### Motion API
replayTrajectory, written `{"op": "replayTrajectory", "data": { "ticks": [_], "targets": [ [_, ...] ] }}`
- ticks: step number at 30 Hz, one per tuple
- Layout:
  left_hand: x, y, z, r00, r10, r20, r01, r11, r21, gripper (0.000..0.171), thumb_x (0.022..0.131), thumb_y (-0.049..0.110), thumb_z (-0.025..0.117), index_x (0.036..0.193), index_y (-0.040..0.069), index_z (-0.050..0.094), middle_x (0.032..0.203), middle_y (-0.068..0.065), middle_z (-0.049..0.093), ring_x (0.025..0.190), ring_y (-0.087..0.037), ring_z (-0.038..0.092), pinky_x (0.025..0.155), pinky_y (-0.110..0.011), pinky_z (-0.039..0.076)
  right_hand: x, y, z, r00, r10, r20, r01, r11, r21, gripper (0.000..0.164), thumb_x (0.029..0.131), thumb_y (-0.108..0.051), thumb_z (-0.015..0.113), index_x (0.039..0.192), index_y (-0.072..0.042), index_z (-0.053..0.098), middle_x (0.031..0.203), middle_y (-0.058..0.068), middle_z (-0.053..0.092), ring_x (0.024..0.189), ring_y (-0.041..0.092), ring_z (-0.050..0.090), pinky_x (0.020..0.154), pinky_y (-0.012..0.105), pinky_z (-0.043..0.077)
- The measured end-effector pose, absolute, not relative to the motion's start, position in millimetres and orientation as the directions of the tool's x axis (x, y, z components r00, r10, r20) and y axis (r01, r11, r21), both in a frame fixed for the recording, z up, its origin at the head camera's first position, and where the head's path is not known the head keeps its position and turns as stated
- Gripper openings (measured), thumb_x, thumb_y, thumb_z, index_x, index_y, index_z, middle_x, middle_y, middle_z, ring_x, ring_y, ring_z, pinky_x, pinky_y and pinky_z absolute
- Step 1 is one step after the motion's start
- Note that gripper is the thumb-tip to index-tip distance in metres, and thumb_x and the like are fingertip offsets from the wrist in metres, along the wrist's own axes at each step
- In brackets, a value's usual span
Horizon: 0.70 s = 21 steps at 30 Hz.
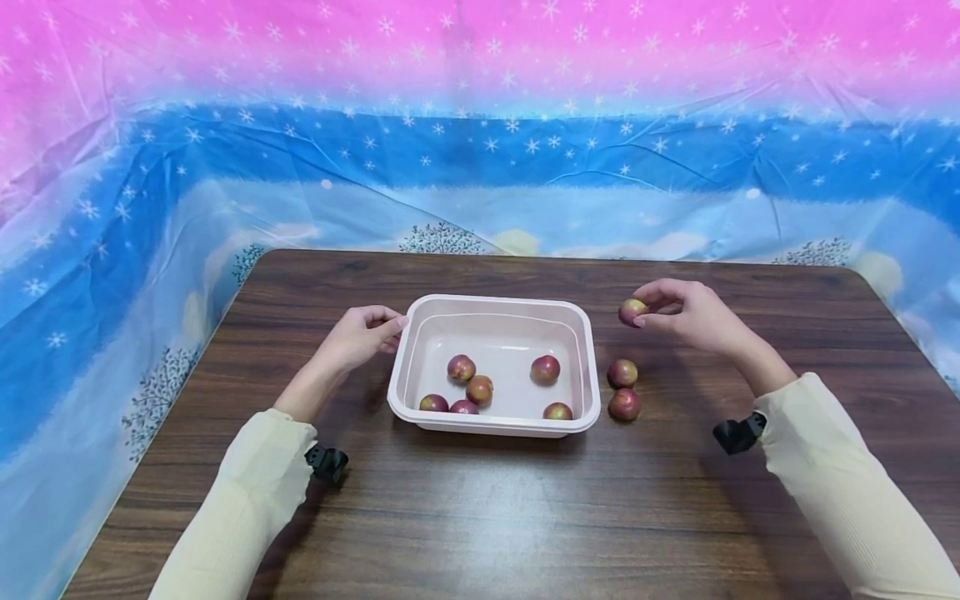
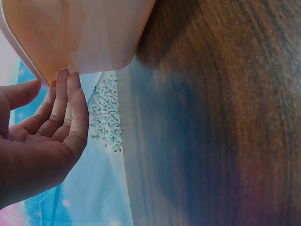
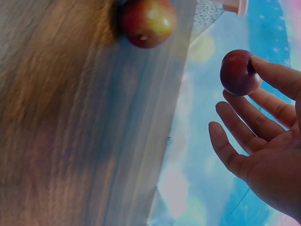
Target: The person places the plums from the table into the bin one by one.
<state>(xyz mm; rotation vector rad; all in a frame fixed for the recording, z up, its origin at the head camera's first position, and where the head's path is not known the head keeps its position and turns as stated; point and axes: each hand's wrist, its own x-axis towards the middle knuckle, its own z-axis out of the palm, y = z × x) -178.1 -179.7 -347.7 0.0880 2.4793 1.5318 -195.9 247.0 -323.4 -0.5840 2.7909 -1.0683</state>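
My left hand (image 1: 363, 337) pinches the left rim of a pale pink plastic tub (image 1: 397, 367), thumb on the outside edge and fingertips under the lip in the left wrist view. Inside the tub lie several red-and-yellow plums, among them one plum (image 1: 545, 369) toward the right side. Off the tub's right side, my right hand (image 1: 686, 317) holds a plum (image 3: 237, 73) between thumb and fingers, with the other fingers spread loosely below it. Two more plums, an upper one (image 1: 622, 373) and a lower one (image 1: 625, 404), sit together on the table near that hand.
The brown wood-grain table (image 1: 487, 517) has rounded far corners. Behind it and along its left side hangs a pink and blue cloth (image 1: 450, 150) with snowflakes and trees. Black straps (image 1: 738, 433) sit at both wrists, over cream sleeves (image 1: 840, 475).
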Motion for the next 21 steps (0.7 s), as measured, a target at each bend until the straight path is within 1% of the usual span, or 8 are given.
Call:
{"op": "replayTrajectory", "data": {
  "ticks": [5, 12, 15, 21],
  "targets": [
    [-178, -180, -347, -0.973, 0.170, -0.157, -0.063, 0.460, 0.886, 0.030, 0.096, 0.016, 0.048, 0.109, -0.010, 0.056, 0.091, -0.016, 0.061, 0.073, -0.014, 0.061, 0.081, -0.043, 0.051, -197, 240, -319, -0.918, -0.393, 0.049, -0.325, 0.677, -0.661, 0.037, 0.085, -0.021, 0.067, 0.115, -0.002, 0.057, 0.105, 0.014, 0.061, 0.091, 0.027, 0.059, 0.077, 0.039, 0.048],
    [-177, -179, -347, -0.973, 0.171, -0.156, -0.063, 0.452, 0.890, 0.031, 0.096, 0.016, 0.048, 0.109, -0.011, 0.056, 0.090, -0.016, 0.062, 0.071, -0.011, 0.060, 0.081, -0.042, 0.051, -198, 230, -313, -0.910, -0.411, 0.058, -0.342, 0.661, -0.668, 0.036, 0.085, -0.020, 0.067, 0.115, -0.003, 0.058, 0.103, 0.012, 0.061, 0.090, 0.025, 0.060, 0.076, 0.038, 0.049],
    [-177, -179, -347, -0.973, 0.172, -0.154, -0.062, 0.448, 0.892, 0.031, 0.096, 0.015, 0.048, 0.109, -0.011, 0.056, 0.090, -0.017, 0.062, 0.071, -0.011, 0.060, 0.081, -0.043, 0.051, -198, 224, -311, -0.900, -0.430, 0.067, -0.360, 0.650, -0.669, 0.034, 0.085, -0.019, 0.067, 0.114, -0.003, 0.058, 0.103, 0.012, 0.062, 0.090, 0.025, 0.061, 0.076, 0.038, 0.049],
    [-177, -179, -347, -0.973, 0.168, -0.157, -0.067, 0.444, 0.893, 0.030, 0.096, 0.015, 0.048, 0.109, -0.011, 0.056, 0.089, -0.015, 0.061, 0.070, -0.011, 0.060, 0.080, -0.044, 0.051, -199, 211, -307, -0.900, -0.430, 0.072, -0.353, 0.622, -0.699, 0.029, 0.084, -0.016, 0.068, 0.110, -0.007, 0.061, 0.103, 0.007, 0.063, 0.089, 0.022, 0.061, 0.073, 0.034, 0.050]
  ]
}}
